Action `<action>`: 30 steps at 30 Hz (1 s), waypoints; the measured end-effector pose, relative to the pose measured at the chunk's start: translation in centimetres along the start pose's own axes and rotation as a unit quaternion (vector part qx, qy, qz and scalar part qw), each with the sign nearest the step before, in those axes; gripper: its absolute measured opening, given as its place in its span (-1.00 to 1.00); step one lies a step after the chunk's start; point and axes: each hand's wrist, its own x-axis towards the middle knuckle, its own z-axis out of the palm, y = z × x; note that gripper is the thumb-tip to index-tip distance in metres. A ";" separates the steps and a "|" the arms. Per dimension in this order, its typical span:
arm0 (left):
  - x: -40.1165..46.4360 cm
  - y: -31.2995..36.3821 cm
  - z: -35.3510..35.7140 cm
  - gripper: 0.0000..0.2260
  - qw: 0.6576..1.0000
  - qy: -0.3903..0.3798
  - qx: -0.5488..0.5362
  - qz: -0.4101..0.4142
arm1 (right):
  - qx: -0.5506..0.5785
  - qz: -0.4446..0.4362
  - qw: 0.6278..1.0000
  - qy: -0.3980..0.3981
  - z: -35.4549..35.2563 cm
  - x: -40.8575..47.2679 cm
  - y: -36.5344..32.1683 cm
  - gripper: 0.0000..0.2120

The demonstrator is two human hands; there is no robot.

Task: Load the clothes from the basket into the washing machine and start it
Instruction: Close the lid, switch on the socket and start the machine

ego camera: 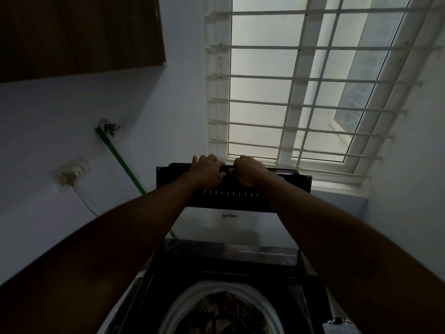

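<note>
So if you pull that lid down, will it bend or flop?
Probably not. The lid looks like a stiff, flat panel standing upright by itself. The left hand and right hand both grip its top edge, so it may be fairly heavy. It looks hinged, so it likely swings down rather than sliding.

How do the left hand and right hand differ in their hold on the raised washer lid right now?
The left hand lies flatter across the top edge of the raised black washing machine lid, its fingers stretched toward the right hand. The right hand is bunched tighter, knuckles up, its fingers curled over the edge. The left sits slightly farther left. Both grip the same edge, nearly touching.
</note>
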 end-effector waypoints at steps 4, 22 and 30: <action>-1.7 0.1 -1.5 -0.67 0.998 0.010 -0.061 0.005 | -0.004 -0.012 1.000 -0.029 -1.3 -1.4 -1.0 -0.57; -10.9 0.3 -4.2 -0.66 0.989 -0.120 -0.085 0.020 | 0.035 -0.045 0.992 -0.112 -3.5 -10.1 -4.6 -0.58; -14.9 -0.5 -4.8 -0.63 0.975 -0.182 -0.065 0.111 | 0.023 -0.052 0.986 -0.154 -3.6 -13.3 -6.0 -0.58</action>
